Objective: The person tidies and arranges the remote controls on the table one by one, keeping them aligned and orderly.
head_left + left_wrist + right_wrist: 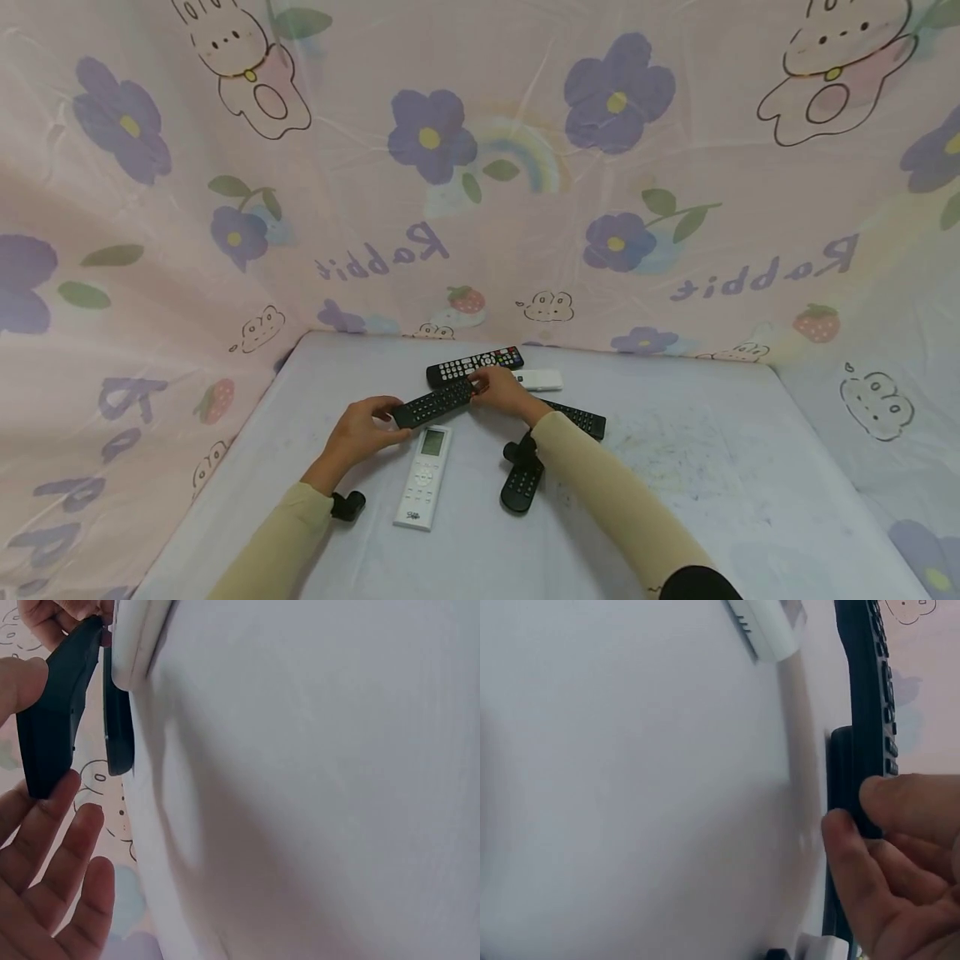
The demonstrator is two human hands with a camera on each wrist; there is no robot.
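Note:
Both hands hold one black remote control [432,405] above the table, buttons up and slightly tilted, its right end farther back. My left hand [360,433] pinches its left end; in the left wrist view the thumb lies on one side of the remote [56,705] and fingertips touch its lower end. My right hand [504,392] grips the other end between thumb and fingers, also plain in the right wrist view on the remote [864,697]. Just behind lies a black remote with coloured buttons [475,365]. A white remote with a small display [423,479] lies in front.
A smaller white remote [542,380] lies behind the right hand. Another black remote [581,419] is partly hidden by the right arm, and a short black one [522,487] lies below the right wrist camera [521,451]. A printed curtain [495,208] encloses the white table [712,467].

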